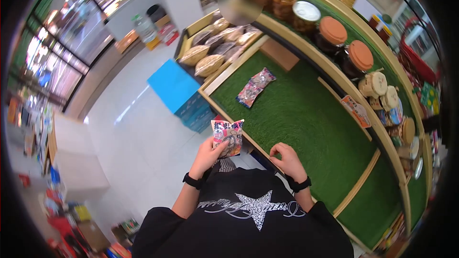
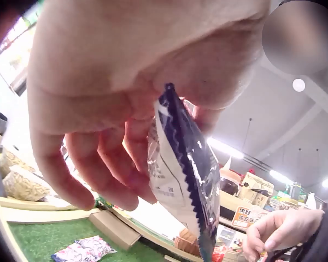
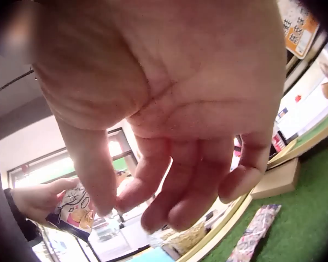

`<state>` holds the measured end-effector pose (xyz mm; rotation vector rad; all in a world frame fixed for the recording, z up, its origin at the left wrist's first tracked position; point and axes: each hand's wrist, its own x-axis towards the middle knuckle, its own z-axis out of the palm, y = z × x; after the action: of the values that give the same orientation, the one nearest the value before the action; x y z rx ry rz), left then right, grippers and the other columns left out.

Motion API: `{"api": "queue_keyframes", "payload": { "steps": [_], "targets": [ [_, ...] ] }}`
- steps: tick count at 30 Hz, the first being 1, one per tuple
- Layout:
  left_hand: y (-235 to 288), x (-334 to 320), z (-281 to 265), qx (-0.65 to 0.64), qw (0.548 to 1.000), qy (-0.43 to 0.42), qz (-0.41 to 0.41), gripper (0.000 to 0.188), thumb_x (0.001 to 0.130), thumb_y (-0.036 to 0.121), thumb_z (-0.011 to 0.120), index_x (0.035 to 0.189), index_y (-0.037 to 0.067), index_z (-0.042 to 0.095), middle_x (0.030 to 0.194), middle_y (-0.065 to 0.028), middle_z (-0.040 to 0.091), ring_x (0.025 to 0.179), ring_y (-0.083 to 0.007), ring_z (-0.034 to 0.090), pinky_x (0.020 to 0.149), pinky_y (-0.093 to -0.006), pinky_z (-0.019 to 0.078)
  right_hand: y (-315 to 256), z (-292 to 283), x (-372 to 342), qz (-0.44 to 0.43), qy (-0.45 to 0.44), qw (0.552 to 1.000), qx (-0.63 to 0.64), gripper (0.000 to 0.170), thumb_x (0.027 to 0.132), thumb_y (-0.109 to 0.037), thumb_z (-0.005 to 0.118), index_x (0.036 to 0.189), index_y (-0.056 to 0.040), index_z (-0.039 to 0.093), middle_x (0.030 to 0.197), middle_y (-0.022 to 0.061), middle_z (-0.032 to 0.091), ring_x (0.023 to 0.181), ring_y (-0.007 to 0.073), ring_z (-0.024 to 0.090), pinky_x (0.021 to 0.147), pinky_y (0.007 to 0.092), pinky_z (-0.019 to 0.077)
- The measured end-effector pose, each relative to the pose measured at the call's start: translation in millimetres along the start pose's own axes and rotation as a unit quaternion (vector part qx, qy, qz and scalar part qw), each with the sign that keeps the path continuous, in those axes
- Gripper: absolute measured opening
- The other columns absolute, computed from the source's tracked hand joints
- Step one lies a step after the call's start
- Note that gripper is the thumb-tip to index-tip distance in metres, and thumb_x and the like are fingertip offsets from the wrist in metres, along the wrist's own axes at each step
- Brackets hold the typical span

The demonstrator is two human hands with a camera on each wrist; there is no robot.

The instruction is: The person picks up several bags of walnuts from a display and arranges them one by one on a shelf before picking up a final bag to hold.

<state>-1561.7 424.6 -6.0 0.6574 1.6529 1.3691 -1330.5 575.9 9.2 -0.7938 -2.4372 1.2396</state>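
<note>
My left hand [image 1: 206,158] grips a small printed snack packet [image 1: 228,134] upright, thumb across its front, just outside the wooden edge of the display stand. Seen from the left wrist, the packet [image 2: 180,169] shows its dark zigzag seal and pale back, with fingers behind it. My right hand [image 1: 289,161] hovers at the stand's near edge, fingers loosely bent and holding nothing; the right wrist view shows its bare palm [image 3: 180,93]. Similar pink-and-white packets [image 1: 256,87] lie on the green turf [image 1: 306,114] farther in.
Bagged dried goods [image 1: 209,64] fill a bin at the stand's far left corner. A blue box [image 1: 174,86] stands on the floor beside it. Lidded jars [image 1: 333,31] line the raised shelf along the right. A flat brown box [image 1: 279,55] sits on the turf's far end.
</note>
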Motion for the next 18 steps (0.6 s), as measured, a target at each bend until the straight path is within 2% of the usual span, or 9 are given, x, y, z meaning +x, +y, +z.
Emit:
{"api": "queue_keyframes", "payload": {
  "steps": [2, 4, 8, 9, 12, 13, 16, 17, 18],
  "targets": [
    [15.1, 32.5, -12.7, 0.040, 0.998, -0.036, 0.022, 0.032, 0.083, 0.025, 0.062, 0.101, -0.002, 0.060, 0.092, -0.0066, 0.064, 0.083, -0.0104, 0.058, 0.074, -0.0269, 0.0459, 0.6, 8.0, 9.8, 0.011, 0.021, 0.999, -0.028, 0.020, 0.070, -0.020, 0.068, 0.074, -0.0040, 0.056, 0.072, 0.0072, 0.056, 0.074, 0.0264, 0.055, 0.066, 0.0361, 0.0408],
    [30.6, 61.2, -22.9, 0.070, 0.995, -0.065, 0.044, 0.031, 0.083, 0.024, 0.062, 0.101, -0.001, 0.060, 0.092, -0.0067, 0.064, 0.083, -0.0106, 0.057, 0.075, -0.0271, 0.0456, -4.3, 13.5, 19.1, 0.102, -0.053, 0.991, -0.062, 0.016, 0.071, -0.016, 0.066, 0.079, -0.0037, 0.059, 0.076, 0.0079, 0.058, 0.074, 0.0270, 0.056, 0.067, 0.0359, 0.0417],
    [45.0, 104.9, -44.7, 0.120, 0.984, -0.123, 0.051, 0.030, 0.083, 0.024, 0.062, 0.099, -0.001, 0.060, 0.091, -0.0070, 0.064, 0.083, -0.0107, 0.057, 0.074, -0.0270, 0.0452, -30.2, 46.4, 45.3, 0.099, 0.170, 0.980, 0.021, 0.021, 0.075, -0.020, 0.065, 0.069, -0.0013, 0.059, 0.067, 0.0103, 0.055, 0.067, 0.0261, 0.055, 0.062, 0.0357, 0.0425],
    [45.6, 114.4, -49.5, 0.108, 0.983, -0.144, 0.031, 0.029, 0.083, 0.023, 0.062, 0.101, -0.001, 0.059, 0.092, -0.0066, 0.064, 0.084, -0.0103, 0.057, 0.075, -0.0266, 0.0451, -33.1, 51.6, 49.4, 0.115, 0.179, 0.977, 0.024, 0.021, 0.075, -0.020, 0.065, 0.069, -0.0013, 0.059, 0.067, 0.0103, 0.055, 0.067, 0.0261, 0.055, 0.062, 0.0357, 0.0425],
    [26.9, 144.4, -59.9, 0.069, 0.978, -0.196, -0.019, 0.030, 0.085, 0.021, 0.060, 0.104, -0.001, 0.057, 0.094, -0.0063, 0.063, 0.085, -0.0096, 0.056, 0.075, -0.0255, 0.0451, -38.8, 58.0, 60.6, 0.230, 0.049, 0.970, -0.070, 0.017, 0.074, -0.016, 0.063, 0.073, -0.0018, 0.054, 0.070, 0.0090, 0.055, 0.070, 0.0278, 0.055, 0.066, 0.0373, 0.0419],
    [20.4, 152.9, -61.8, 0.036, 0.976, -0.210, -0.042, 0.030, 0.085, 0.020, 0.059, 0.107, -0.002, 0.056, 0.096, -0.0063, 0.063, 0.086, -0.0093, 0.056, 0.076, -0.0250, 0.0451, -40.5, 65.8, 63.4, 0.241, 0.094, 0.965, 0.037, 0.020, 0.075, -0.019, 0.063, 0.070, -0.0030, 0.053, 0.070, 0.0096, 0.055, 0.068, 0.0281, 0.055, 0.066, 0.0388, 0.0406],
    [10.0, 177.0, -66.2, 0.002, 0.961, -0.231, -0.150, 0.031, 0.086, 0.018, 0.058, 0.109, -0.002, 0.053, 0.101, -0.0063, 0.061, 0.087, -0.0094, 0.056, 0.076, -0.0244, 0.0453, -26.3, 102.0, 71.1, 0.225, 0.192, 0.955, 0.020, 0.027, 0.076, -0.024, 0.063, 0.065, -0.0032, 0.051, 0.066, 0.0105, 0.053, 0.066, 0.0287, 0.054, 0.063, 0.0394, 0.0398],
    [-5.3, 189.8, -67.2, -0.018, 0.961, -0.241, -0.136, 0.033, 0.086, 0.015, 0.059, 0.112, -0.002, 0.049, 0.101, -0.0065, 0.060, 0.086, -0.0100, 0.056, 0.076, -0.0239, 0.0456, -23.5, 100.3, 74.4, 0.280, 0.120, 0.952, 0.019, 0.026, 0.076, -0.025, 0.064, 0.069, -0.0034, 0.052, 0.068, 0.0111, 0.055, 0.069, 0.0288, 0.055, 0.061, 0.0396, 0.0408],
    [-19.8, 202.8, -65.9, -0.018, 0.957, -0.251, -0.142, 0.033, 0.086, 0.015, 0.059, 0.112, -0.002, 0.049, 0.101, -0.0065, 0.060, 0.086, -0.0100, 0.056, 0.076, -0.0239, 0.0456, -17.6, 103.1, 79.8, 0.291, 0.124, 0.948, 0.019, 0.026, 0.076, -0.025, 0.064, 0.069, -0.0034, 0.052, 0.068, 0.0111, 0.055, 0.069, 0.0288, 0.055, 0.061, 0.0396, 0.0408]
  ]
}}
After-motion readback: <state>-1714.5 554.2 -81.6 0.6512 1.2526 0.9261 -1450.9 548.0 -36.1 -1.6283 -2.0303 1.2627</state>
